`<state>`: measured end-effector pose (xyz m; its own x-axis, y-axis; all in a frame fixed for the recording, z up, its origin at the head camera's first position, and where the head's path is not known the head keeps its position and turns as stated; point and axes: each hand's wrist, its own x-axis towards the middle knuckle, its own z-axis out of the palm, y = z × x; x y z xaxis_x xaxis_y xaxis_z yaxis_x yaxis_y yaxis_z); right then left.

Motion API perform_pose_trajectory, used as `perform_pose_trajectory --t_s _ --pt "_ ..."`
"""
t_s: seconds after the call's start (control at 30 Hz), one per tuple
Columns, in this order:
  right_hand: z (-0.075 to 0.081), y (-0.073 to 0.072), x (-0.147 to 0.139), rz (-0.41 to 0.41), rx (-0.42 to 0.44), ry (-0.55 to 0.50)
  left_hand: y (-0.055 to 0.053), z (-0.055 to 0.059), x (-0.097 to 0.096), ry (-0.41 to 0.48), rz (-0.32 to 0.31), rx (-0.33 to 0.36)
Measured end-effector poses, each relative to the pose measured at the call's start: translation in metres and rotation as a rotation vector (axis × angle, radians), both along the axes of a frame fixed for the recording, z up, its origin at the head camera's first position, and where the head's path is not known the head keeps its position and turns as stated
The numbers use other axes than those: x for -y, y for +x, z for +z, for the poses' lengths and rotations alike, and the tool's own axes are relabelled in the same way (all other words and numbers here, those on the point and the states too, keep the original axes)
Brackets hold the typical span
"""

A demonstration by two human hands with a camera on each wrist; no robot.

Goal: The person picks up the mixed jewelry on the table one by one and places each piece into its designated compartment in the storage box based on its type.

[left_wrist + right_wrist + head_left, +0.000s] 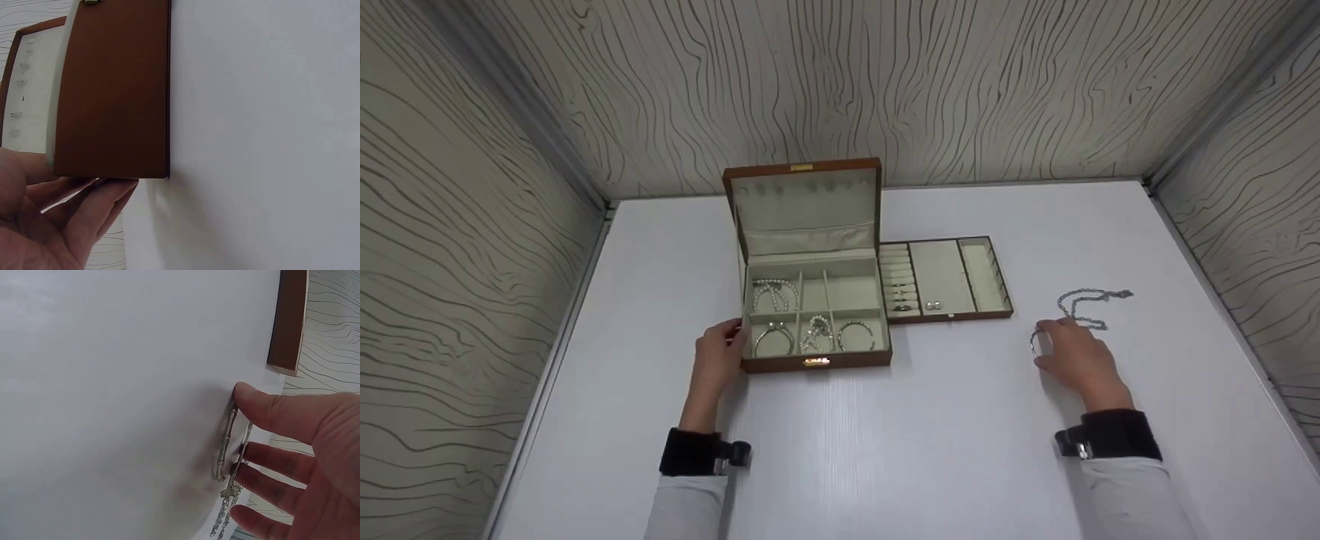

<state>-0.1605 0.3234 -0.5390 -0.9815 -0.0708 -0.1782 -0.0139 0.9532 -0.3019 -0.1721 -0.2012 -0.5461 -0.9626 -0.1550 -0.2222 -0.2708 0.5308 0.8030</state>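
A brown jewelry box point(816, 366) stands on the table with its lid point(806, 206) raised. My left hand point(720, 356) touches its left side; in the left wrist view, the fingers point(101, 211) lie against the outer wall near the front corner. Right of the box, my right hand point(1076, 356) pinches a thin silver bangle point(226, 436) between thumb and fingers, held upright close over the table. Just behind that hand lies a silver chain necklace point(1091, 291), partly hidden by it. Inside the box are pearl strands point(776, 285), a silver bracelet point(772, 330) and another bangle point(856, 325).
A tray point(937, 266) extends from the box's right side. Several rings point(901, 292) sit in its padded rolls, and pearl earrings point(934, 305) lie in its middle section. The white table point(825, 450) meets patterned walls point(847, 90) at the back and sides.
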Motion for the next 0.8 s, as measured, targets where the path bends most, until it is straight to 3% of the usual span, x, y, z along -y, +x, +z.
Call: perform_pose_trajectory --t_s 0.47,0.8 --pt "-0.002 0.000 0.001 0.023 -0.034 0.022 -0.001 -0.001 0.002 -0.020 -0.005 -0.007" --pt "0.009 -0.004 0.013 0.018 -0.048 -0.067 -0.001 -0.002 0.000 -0.023 -0.008 -0.027"
